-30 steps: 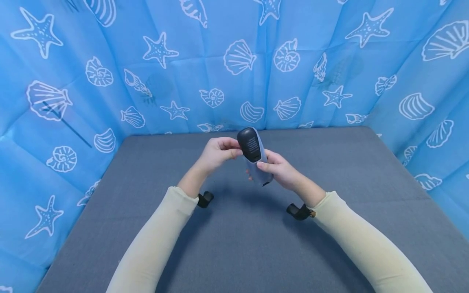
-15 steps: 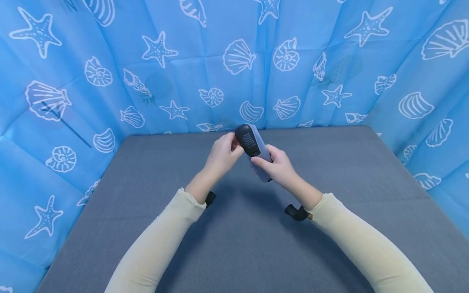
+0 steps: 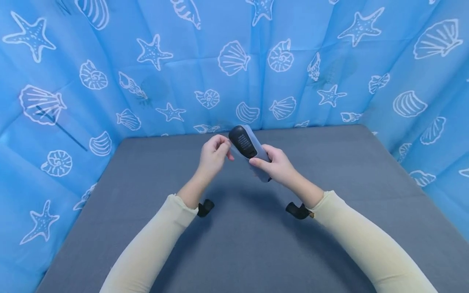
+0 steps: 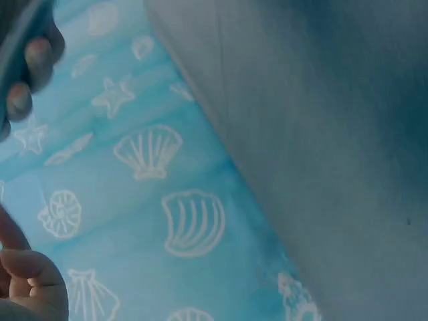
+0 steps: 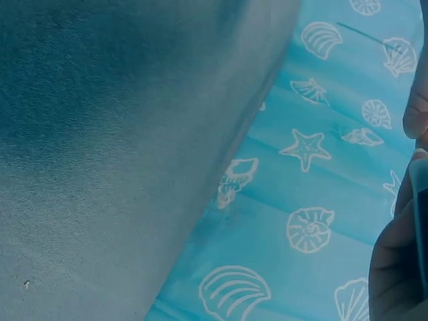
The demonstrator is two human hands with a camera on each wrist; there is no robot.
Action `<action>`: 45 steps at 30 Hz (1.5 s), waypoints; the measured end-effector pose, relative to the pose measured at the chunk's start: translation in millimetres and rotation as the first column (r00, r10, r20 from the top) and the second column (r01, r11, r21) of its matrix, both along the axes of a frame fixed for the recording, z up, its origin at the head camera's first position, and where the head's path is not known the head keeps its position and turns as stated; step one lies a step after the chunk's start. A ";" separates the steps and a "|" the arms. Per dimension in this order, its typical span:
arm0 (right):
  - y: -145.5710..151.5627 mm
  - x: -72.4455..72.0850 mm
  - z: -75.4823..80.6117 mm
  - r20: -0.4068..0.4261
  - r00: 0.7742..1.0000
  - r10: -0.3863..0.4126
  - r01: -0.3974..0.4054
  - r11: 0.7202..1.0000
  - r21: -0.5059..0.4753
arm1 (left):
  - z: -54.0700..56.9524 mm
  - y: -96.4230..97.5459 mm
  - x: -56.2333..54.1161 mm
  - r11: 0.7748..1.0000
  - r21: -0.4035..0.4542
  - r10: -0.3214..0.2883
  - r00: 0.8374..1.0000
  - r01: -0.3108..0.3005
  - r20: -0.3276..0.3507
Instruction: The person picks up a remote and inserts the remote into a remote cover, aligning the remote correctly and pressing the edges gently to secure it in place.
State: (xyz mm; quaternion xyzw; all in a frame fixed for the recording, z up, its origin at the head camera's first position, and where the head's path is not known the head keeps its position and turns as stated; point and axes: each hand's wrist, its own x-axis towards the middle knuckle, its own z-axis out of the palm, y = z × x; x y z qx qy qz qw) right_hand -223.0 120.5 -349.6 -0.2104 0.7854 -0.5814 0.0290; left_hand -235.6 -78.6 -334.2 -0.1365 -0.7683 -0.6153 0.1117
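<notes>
My right hand [image 3: 278,165] grips a slim grey-blue handheld device [image 3: 261,154], its thumb lying across the face. The device tilts up to the left above the table. A black rounded panel [image 3: 242,141] with rows of small pale print covers its upper end. My left hand [image 3: 213,154] is beside that end, thumb and forefinger bent toward each other, fingertips right at the panel's edge. I cannot tell whether they pinch anything thin. In the left wrist view, the device's edge [image 4: 19,50] and right-hand fingertips show at upper left, with the left thumb [image 4: 25,264] lower down.
A grey cloth-covered table [image 3: 242,244] lies below both hands. A blue curtain [image 3: 176,77] printed with white shells and starfish hangs around its back and sides. Black wrist mounts [image 3: 298,211] stick out under the pale sleeves [image 3: 154,240].
My left hand moved in against the device's upper end, then drew back to the left. The device shifted slightly left and tilted further left, still in my right hand.
</notes>
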 end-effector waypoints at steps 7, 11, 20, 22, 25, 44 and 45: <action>1.4 1.5 5.8 -0.041 0.999 0.008 -0.004 0.996 0.084 | -1.9 7.2 7.8 0.984 0.154 0.099 0.994 -0.090 -0.053; -0.5 1.7 5.6 -0.107 0.994 0.036 -0.023 0.993 0.118 | -6.1 9.3 9.5 0.981 0.063 0.190 0.969 -0.183 -0.157; 5.0 9.7 -3.2 -0.135 0.987 0.088 -0.069 0.988 0.140 | -19.7 12.2 12.2 0.953 0.093 0.303 0.894 -0.289 -0.330; 5.9 10.1 -6.2 -0.134 0.987 0.085 -0.064 0.986 0.155 | -22.6 11.2 13.1 0.952 0.127 0.304 0.897 -0.277 -0.320; 7.4 9.7 -9.4 -0.136 0.988 0.075 -0.052 0.984 0.169 | -24.5 9.2 15.3 0.957 0.111 0.290 0.899 -0.268 -0.327; 8.5 6.2 -11.2 0.014 0.997 -0.071 0.069 0.990 0.126 | -26.2 7.0 12.4 0.931 -0.159 0.220 0.851 -0.329 -0.476; 8.0 5.7 -11.9 0.018 0.997 -0.081 0.078 0.989 0.125 | -27.0 7.2 11.4 0.923 -0.176 0.219 0.843 -0.342 -0.492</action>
